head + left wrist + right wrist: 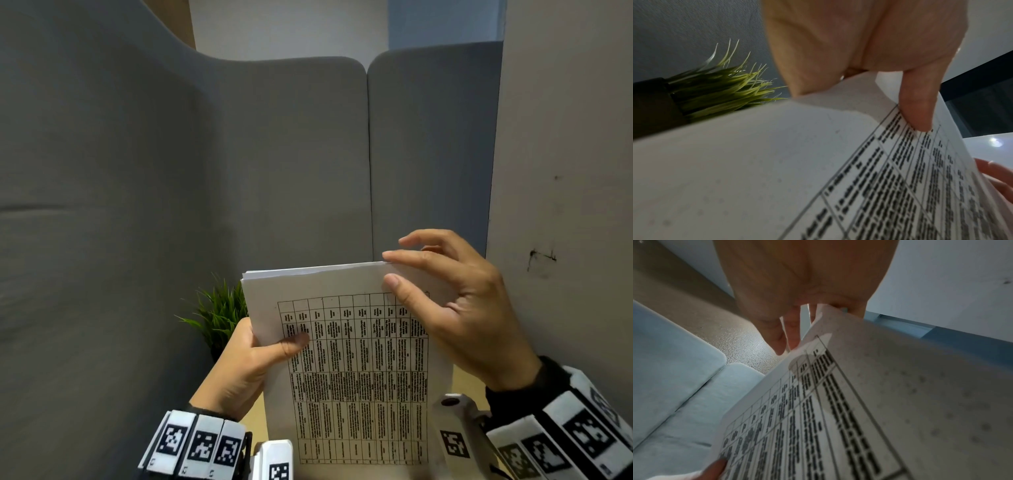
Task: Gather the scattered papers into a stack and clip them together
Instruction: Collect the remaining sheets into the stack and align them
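A stack of white papers [356, 370] with a printed table on its top sheet stands upright in front of me, its top edges nearly flush. My left hand [260, 349] grips the stack's left edge, thumb pressed on the front and fingers hidden behind. My right hand [445, 294] holds the top right corner, thumb on the front and fingers over the top edge and behind. In the left wrist view the thumb [918, 113] lies on the papers [777, 170]. In the right wrist view the papers [879, 402] fill the lower right. No clip is in view.
Grey padded partition panels [291, 171] enclose the space ahead and to the left. A small green plant [219, 315] in a dark pot stands behind the stack at left. A pale wall [565, 171] rises at right. A strip of wooden desk [459, 380] shows beside the papers.
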The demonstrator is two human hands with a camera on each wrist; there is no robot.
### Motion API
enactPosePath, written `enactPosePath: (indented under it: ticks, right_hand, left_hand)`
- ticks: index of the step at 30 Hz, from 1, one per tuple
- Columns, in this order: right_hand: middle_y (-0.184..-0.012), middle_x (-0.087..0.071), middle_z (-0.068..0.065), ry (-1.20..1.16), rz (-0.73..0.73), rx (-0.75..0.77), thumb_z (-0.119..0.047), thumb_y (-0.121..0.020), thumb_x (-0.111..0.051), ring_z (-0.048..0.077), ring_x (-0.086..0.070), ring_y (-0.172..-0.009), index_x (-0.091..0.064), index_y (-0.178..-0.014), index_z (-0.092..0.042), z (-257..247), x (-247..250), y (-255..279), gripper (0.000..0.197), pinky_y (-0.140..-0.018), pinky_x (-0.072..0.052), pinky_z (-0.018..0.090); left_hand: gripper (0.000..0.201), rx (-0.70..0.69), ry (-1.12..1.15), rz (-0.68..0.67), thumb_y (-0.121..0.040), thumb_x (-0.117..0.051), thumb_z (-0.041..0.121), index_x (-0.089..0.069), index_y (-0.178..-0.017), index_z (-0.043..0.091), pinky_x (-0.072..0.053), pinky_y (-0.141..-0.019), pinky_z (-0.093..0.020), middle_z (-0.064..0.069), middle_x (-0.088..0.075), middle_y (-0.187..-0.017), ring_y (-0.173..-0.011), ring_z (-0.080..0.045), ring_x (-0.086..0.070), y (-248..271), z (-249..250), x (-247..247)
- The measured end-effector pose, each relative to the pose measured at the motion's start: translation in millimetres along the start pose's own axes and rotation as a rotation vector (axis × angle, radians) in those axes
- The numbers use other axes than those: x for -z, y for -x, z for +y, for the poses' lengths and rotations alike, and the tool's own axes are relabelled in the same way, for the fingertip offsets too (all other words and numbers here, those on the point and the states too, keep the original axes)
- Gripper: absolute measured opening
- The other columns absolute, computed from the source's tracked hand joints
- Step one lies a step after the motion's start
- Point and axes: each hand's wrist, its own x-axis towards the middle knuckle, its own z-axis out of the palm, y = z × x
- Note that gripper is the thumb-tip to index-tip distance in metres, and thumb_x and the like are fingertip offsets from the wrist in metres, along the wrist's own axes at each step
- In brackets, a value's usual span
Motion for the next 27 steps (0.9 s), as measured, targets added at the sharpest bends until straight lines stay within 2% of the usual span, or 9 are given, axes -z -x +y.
enactPosePath:
  ticks: [3,5,8,12,17,21,23,25,27]
  right_hand:
    - [-0.124,-0.059,-0.01,0.187,-0.023,0.018,-0.048,-0.086,-0.062,0.014,-0.053,-0.114,-0.066,-0.126,-0.031,-3.7,-1.0,0.8,0.043,-0.092,-0.047,0.044]
    - [-0.131,-0.058,-0.01,0.351,-0.073,0.04,-0.054,-0.087,-0.058,0.014,-0.051,-0.121,-0.066,-0.126,-0.033,-8.2,-0.8,1.2,0.045,-0.1,-0.038,0.047]
    - [-0.135,-0.059,-0.009,0.487,-0.101,0.054,-0.055,-0.089,-0.054,0.014,-0.05,-0.126,-0.062,-0.13,-0.028,-18.2,1.2,0.6,0.049,-0.105,-0.03,0.047]
    - [-0.132,-0.061,-0.012,0.526,-0.234,0.034,-0.062,-0.09,-0.046,0.006,-0.052,-0.124,-0.058,-0.134,-0.027,-32.5,2.1,0.8,0.056,-0.11,-0.032,0.047]
    - [-0.137,-0.057,-0.014,0.565,-0.354,-0.017,-0.07,-0.09,-0.037,0.007,-0.049,-0.13,-0.05,-0.139,-0.028,-47.0,2.2,1.8,0.067,-0.114,-0.03,0.046]
    - [-0.136,-0.058,-0.011,0.561,-0.321,-0.009,-0.068,-0.089,-0.041,0.008,-0.052,-0.128,-0.052,-0.138,-0.024,-59.2,-0.2,4.2,0.066,-0.112,-0.035,0.048]
    - [-0.136,-0.058,-0.012,0.553,-0.354,0.004,-0.07,-0.089,-0.039,0.007,-0.051,-0.128,-0.051,-0.14,-0.024,-66.6,-2.8,5.8,0.07,-0.113,-0.035,0.046]
    - [-0.141,-0.055,-0.011,0.524,-0.373,0.015,-0.072,-0.088,-0.038,0.008,-0.049,-0.131,-0.047,-0.143,-0.022,-71.6,-5.9,8.1,0.075,-0.114,-0.035,0.045]
    - [-0.145,-0.052,-0.01,0.494,-0.393,0.031,-0.073,-0.088,-0.037,0.008,-0.045,-0.136,-0.043,-0.146,-0.021,-75.1,-9.2,10.6,0.079,-0.114,-0.035,0.044]
  left_hand:
    - [0.046,-0.002,0.006,0.003,-0.054,-0.087,0.028,-0.076,-0.098,0.024,-0.058,-0.075,-0.039,-0.015,-0.074,-0.103,-0.094,-0.029,-0.071,-0.3,0.0,0.2]
    - [0.04,0.002,0.013,0.004,-0.057,-0.08,0.023,-0.076,-0.097,0.024,-0.058,-0.075,-0.038,-0.015,-0.074,-0.103,-0.094,-0.029,-0.071,-0.2,-0.4,0.7]
    - [0.04,0.008,0.005,0.012,-0.06,-0.079,0.023,-0.075,-0.1,0.02,-0.058,-0.075,-0.04,-0.017,-0.073,-0.105,-0.095,-0.03,-0.071,-0.5,-1.8,2.9]
    - [0.039,0.006,0.014,0.019,-0.061,-0.079,0.022,-0.075,-0.1,0.016,-0.058,-0.075,-0.04,-0.018,-0.073,-0.104,-0.093,-0.031,-0.071,-0.9,-2.9,3.6]
    - [0.039,0.0,-0.009,0.002,-0.063,-0.079,0.022,-0.075,-0.101,0.017,-0.058,-0.077,-0.042,-0.018,-0.073,-0.104,-0.096,-0.033,-0.07,-1.1,-1.6,4.3]
    - [0.036,-0.046,-0.102,-0.043,-0.067,-0.077,0.027,-0.075,-0.103,0.024,-0.058,-0.081,-0.041,-0.013,-0.074,-0.104,-0.098,-0.029,-0.07,-0.1,6.4,-2.1]
    - [0.031,-0.124,-0.167,-0.07,-0.074,-0.077,0.02,-0.074,-0.104,0.025,-0.058,-0.082,-0.035,-0.011,-0.074,-0.104,-0.099,-0.026,-0.07,-1.1,9.7,-9.5]
    - [0.026,-0.185,-0.218,-0.102,-0.081,-0.072,0.011,-0.073,-0.106,0.018,-0.058,-0.083,-0.035,-0.014,-0.073,-0.104,-0.101,-0.027,-0.069,-2.9,11.5,-18.9]
    - [0.023,-0.213,-0.245,-0.143,-0.085,-0.065,0.003,-0.071,-0.108,0.007,-0.058,-0.085,-0.046,-0.019,-0.071,-0.101,-0.101,-0.034,-0.067,-4.0,10.2,-28.7]
